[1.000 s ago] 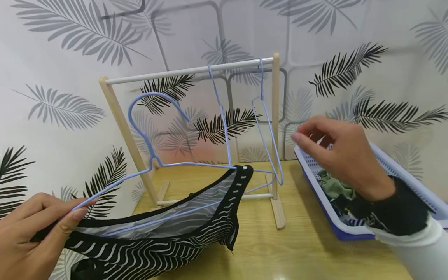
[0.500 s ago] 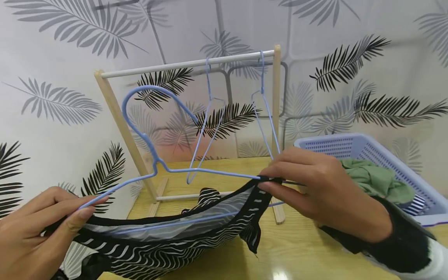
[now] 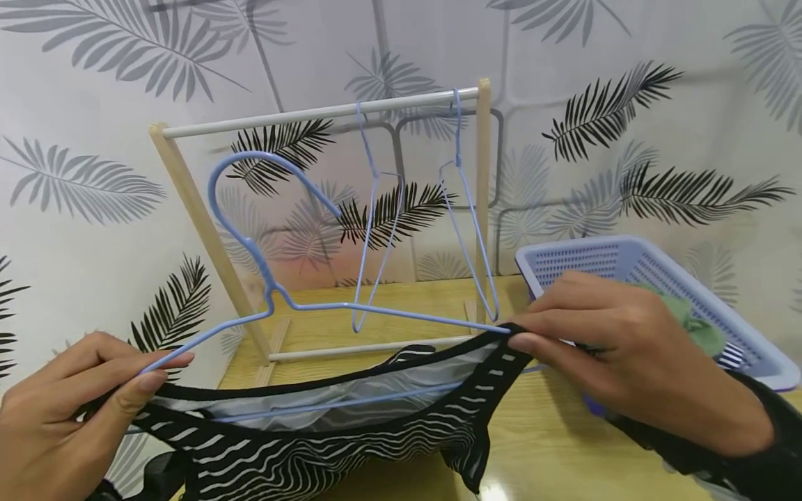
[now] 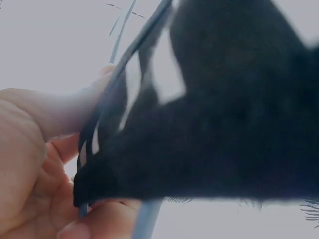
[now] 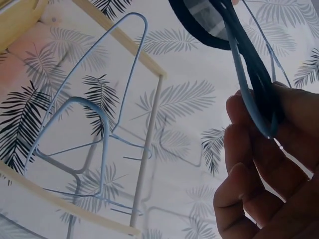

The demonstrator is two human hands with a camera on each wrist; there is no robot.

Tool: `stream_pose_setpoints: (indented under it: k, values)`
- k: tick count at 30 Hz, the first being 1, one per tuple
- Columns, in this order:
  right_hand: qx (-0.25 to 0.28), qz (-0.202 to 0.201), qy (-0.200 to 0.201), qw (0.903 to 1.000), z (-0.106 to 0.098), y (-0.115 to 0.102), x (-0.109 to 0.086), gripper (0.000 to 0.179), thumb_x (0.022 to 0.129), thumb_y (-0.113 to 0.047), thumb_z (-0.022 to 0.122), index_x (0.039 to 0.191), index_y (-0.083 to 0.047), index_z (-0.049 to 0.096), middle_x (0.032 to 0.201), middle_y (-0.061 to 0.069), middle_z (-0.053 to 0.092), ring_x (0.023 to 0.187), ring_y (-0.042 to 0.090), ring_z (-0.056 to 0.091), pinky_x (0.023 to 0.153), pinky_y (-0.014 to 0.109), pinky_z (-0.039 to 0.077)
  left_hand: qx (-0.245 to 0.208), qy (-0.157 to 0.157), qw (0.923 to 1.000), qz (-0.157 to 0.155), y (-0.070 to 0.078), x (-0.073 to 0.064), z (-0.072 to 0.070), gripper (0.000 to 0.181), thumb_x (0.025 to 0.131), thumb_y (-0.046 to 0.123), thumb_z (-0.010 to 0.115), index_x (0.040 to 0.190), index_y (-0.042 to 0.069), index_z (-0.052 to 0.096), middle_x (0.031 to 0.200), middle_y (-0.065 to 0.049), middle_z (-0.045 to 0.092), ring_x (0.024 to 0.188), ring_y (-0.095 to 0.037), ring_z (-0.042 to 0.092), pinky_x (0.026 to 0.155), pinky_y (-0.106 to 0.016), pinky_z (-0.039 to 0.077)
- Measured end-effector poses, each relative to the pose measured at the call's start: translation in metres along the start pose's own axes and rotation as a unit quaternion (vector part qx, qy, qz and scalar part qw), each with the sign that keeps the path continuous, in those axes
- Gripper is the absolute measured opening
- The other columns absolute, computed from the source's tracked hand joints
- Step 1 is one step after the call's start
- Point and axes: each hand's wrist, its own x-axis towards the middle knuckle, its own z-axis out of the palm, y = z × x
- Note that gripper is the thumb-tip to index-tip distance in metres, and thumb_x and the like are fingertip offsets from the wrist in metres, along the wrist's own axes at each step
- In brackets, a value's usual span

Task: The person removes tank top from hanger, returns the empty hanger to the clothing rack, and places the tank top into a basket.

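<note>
A blue wire clothes hanger, its hook upward, is inside the wide neckline of a black and white striped top. My left hand pinches the hanger's left shoulder between thumb and fingers, with the top's left strap at the same spot. At the other end, my right hand pinches the top's right strap over the hanger's right shoulder. The neckline is stretched between both hands, and the lower bar shows through it. In the right wrist view, the hanger's end and the black strap lie within the curled fingers.
Behind stands a small wooden rack with a white rail. Two bare blue hangers, one mid-rail and one near the right post, hang there. A blue plastic basket with green and striped clothes is at the right.
My right hand has come down from above the basket, taken hold of the top's right strap, and pulled it rightward along the hanger. My left hand keeps its grip.
</note>
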Motion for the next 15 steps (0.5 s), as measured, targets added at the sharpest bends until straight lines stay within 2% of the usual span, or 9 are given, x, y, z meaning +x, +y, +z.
stream_pose_setpoints:
  k: [2,7,11,14,15]
  values:
    - [0.007,0.01,-0.008,0.9999,-0.003,0.001,-0.002,0.009,0.091,-0.02,0.069,0.095,-0.016,0.076,0.093,-0.01,0.065,0.082,0.005,0.054,0.076,0.017,0.041,-0.008,0.006,0.9999,0.009,-0.003,0.0,0.001,0.024,0.082,-0.014,0.066,0.098,0.001,0.076,0.08,0.003,0.054,0.066,-0.001,0.039,0.047,-0.017,0.029]
    - [0.018,0.035,-0.011,0.9992,-0.008,0.002,-0.006,0.017,0.096,-0.025,0.062,0.091,-0.017,0.076,0.091,-0.011,0.064,0.081,0.003,0.053,0.073,0.015,0.04,-0.008,0.016,0.9998,-0.007,-0.008,-0.001,0.003,0.024,0.082,-0.015,0.065,0.096,0.0,0.076,0.083,0.002,0.055,0.067,-0.002,0.04,0.048,-0.017,0.03]
    - [0.042,0.036,0.003,0.9985,-0.011,0.005,-0.009,0.014,0.095,-0.018,0.063,0.09,-0.013,0.075,0.088,-0.007,0.065,0.08,0.005,0.053,0.073,0.016,0.041,-0.011,0.028,0.9992,-0.025,-0.011,-0.002,0.005,0.023,0.082,-0.015,0.065,0.096,0.0,0.076,0.086,0.003,0.054,0.068,-0.003,0.04,0.049,-0.017,0.031]
    - [0.055,0.058,0.011,0.9967,-0.015,0.009,-0.014,0.012,0.093,-0.012,0.064,0.09,-0.012,0.075,0.087,-0.005,0.066,0.082,0.006,0.055,0.076,0.017,0.041,-0.015,0.044,0.9981,-0.041,-0.013,-0.003,0.005,0.021,0.083,-0.016,0.063,0.097,-0.005,0.074,0.088,0.003,0.054,0.069,-0.003,0.039,0.047,-0.017,0.03]
    - [0.055,0.071,0.013,0.9959,-0.017,0.01,-0.015,0.011,0.092,-0.009,0.065,0.09,-0.013,0.075,0.087,-0.005,0.067,0.082,0.006,0.056,0.077,0.017,0.041,-0.013,0.05,0.9972,-0.055,-0.013,-0.003,0.005,0.02,0.084,-0.015,0.063,0.098,-0.006,0.074,0.088,0.003,0.054,0.069,-0.004,0.038,0.046,-0.018,0.029]
